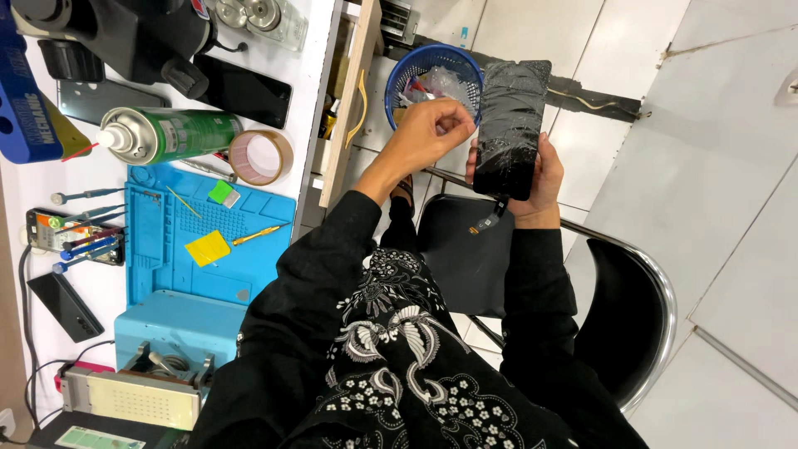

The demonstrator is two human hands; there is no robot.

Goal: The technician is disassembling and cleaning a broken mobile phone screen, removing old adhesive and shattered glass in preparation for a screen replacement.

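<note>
This is a small phone repair workshop. A white tabletop [312,50] carries a blue silicone repair mat [249,241] as its centre. On the mat lie a yellow pry card [207,248] and a thin metal tool [259,235]. Just beyond the mat stand a green spray can [170,133], a roll of tape [260,157] and dark phones [247,90]. Beside the mat sits a rack of screwdrivers [75,237].

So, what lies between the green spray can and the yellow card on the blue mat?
In the head view, a small green pad and a thin yellow stick lie between the green spray can and the yellow card, on the blue mat.
</note>
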